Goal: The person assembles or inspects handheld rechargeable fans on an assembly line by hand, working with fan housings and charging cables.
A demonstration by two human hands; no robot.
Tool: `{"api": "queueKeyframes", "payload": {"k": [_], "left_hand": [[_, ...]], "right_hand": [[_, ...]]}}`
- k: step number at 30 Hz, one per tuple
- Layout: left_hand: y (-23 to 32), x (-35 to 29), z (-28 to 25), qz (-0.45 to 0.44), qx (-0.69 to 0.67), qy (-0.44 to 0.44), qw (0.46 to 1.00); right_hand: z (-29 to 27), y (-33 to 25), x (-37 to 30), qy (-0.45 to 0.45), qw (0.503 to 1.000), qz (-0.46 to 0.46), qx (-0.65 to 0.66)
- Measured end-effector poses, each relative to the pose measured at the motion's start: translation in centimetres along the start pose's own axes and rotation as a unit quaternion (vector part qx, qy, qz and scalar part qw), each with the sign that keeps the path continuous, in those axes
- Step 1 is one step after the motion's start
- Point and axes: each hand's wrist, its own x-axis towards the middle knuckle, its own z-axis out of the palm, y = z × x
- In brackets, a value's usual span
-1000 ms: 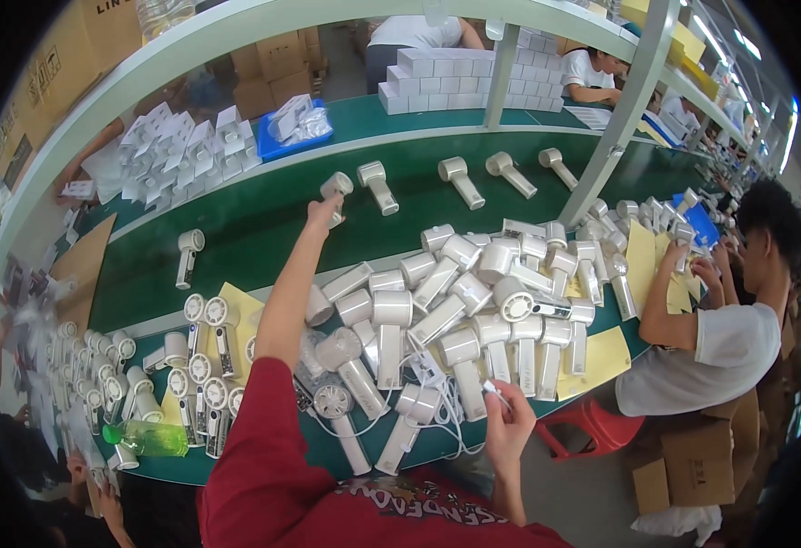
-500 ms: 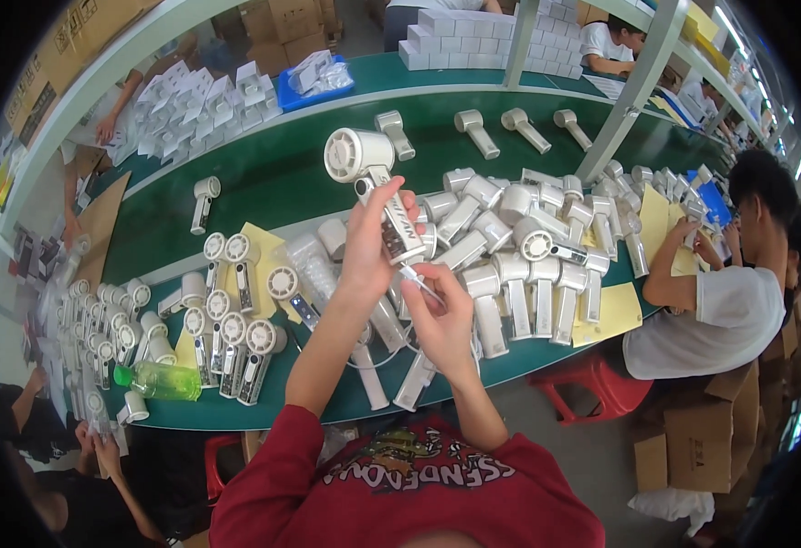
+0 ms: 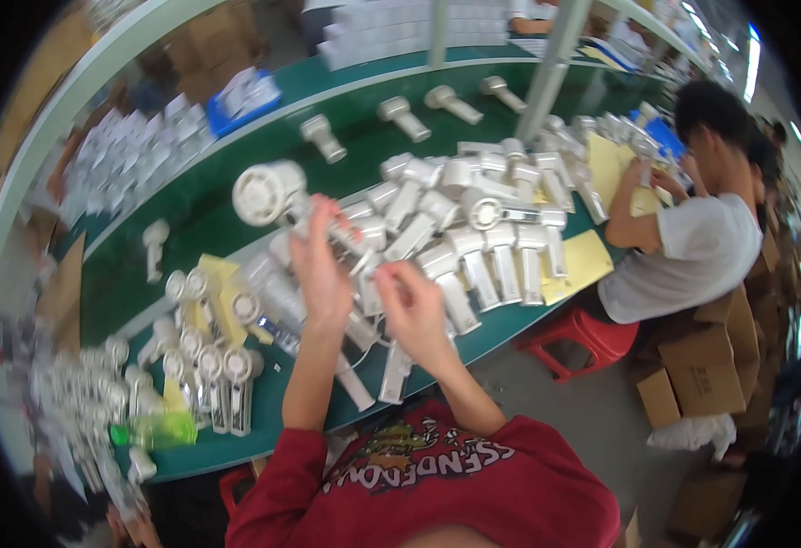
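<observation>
My left hand (image 3: 321,269) is closed around the handle of a white handheld fan (image 3: 270,193), its round head tilted up and to the left. At the handle's lower end my right hand (image 3: 411,309) pinches a white cable (image 3: 364,265); motion blur hides whether its plug sits in the fan. Beneath my hands more white fans lie on the green table (image 3: 460,342), and a large heap of fans (image 3: 419,205) is just beyond my right hand. To the left of my left forearm stands a group of fans (image 3: 210,365) with grilles facing up.
A green-capped bottle (image 3: 161,429) lies at the left among more fans. Several spaced fans (image 3: 400,119) lie on the green strip behind a metal post (image 3: 551,78). A co-worker in white (image 3: 693,247) sits at the right by a red stool (image 3: 583,342) and cardboard boxes (image 3: 704,374).
The view has swung, so the table's contents sit further left in it. Both hands stay together at the fan, which now tilts further left and looks blurred.
</observation>
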Motion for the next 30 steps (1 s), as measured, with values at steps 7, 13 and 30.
{"api": "queueKeyframes", "payload": {"k": [7,13,30], "left_hand": [[0.1,-1.2,0.8,0.005,0.056,0.076,0.995],[0.4,-2.1,1.3,0.045,0.063,0.055,0.996],[-0.4,-2.1,0.2,-0.024,0.136,-0.021,0.99]], "right_hand": [[1.0,1.8,-0.9,0.061,0.995,-0.068,-0.034],[2.0,2.0,-1.6,0.093,0.993,-0.066,0.041],[3.1,1.8,-2.8,0.093,0.994,-0.063,0.016]]}}
